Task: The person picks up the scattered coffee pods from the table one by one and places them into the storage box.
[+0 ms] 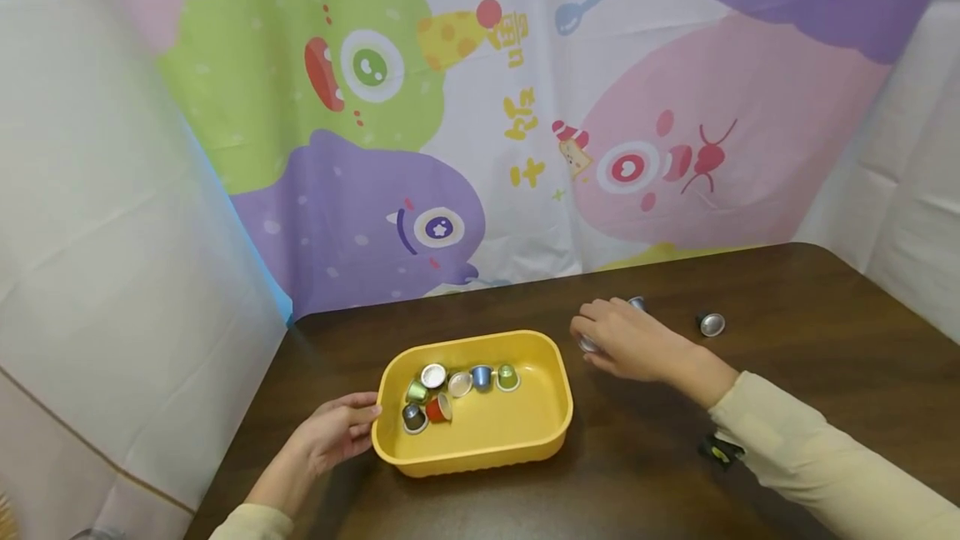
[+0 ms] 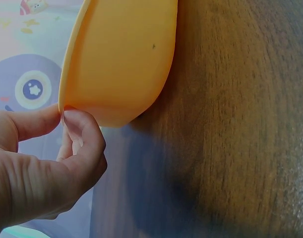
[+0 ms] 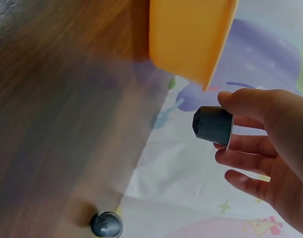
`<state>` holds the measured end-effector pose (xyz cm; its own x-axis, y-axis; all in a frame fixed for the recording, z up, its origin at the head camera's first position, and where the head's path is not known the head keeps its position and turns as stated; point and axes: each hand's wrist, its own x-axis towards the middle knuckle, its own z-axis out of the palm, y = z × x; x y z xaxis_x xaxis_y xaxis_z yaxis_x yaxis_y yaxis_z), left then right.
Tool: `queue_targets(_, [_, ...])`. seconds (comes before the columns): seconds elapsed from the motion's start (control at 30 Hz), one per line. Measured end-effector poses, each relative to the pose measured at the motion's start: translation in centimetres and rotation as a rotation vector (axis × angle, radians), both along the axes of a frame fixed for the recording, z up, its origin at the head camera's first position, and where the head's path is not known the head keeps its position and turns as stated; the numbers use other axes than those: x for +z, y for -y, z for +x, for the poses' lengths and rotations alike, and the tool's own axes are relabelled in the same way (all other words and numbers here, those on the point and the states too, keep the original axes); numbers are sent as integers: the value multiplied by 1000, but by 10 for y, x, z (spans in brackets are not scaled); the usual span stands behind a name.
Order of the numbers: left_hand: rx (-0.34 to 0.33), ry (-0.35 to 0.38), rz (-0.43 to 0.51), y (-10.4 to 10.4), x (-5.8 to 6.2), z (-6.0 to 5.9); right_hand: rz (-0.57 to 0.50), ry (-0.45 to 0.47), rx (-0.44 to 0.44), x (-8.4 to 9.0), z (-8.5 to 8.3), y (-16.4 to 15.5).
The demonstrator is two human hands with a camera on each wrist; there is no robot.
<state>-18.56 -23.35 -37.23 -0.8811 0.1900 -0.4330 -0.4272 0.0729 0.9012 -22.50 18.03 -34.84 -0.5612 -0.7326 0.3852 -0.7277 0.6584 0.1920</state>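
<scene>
From the head view, the left hand (image 1: 330, 436) steadies the yellow plastic tub (image 1: 551, 427) at its near-left rim; the right hand (image 1: 626, 340) sits just right of the tub. Several coloured capsules (image 1: 457, 390) lie inside.

In the left wrist view, thumb and fingers pinch the tub's rim; that hold should stay firm.

In the right wrist view, the right hand's fingers pinch a dark grey capsule (image 3: 212, 125) beside the tub; carrying it level above the rim seems wise. Another grey capsule (image 3: 106, 224) lies farther off.

Your left hand (image 1: 330, 436) is at the tray's (image 1: 480, 440) left rim; capsules (image 1: 450, 390) sit inside. Your right hand (image 1: 633, 344) lies right of the tray, another capsule (image 1: 711, 324) farther right on the table (image 1: 810, 340).
</scene>
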Motion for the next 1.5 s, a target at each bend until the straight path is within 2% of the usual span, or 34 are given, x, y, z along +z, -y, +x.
queue_targets(0.3, [9, 0, -22, 1, 0, -2, 1, -3, 30, 11, 7, 11])
queue_targets(0.87, [3, -9, -18, 2, -3, -3, 65, -4, 100, 19, 12, 34])
queue_targets(1.1, [1, -4, -16, 1, -3, -2, 149, 73, 89, 29, 14, 48])
queue_targets(1.5, [4, 8, -16, 0, 0, -2, 274, 264, 69, 43, 15, 80])
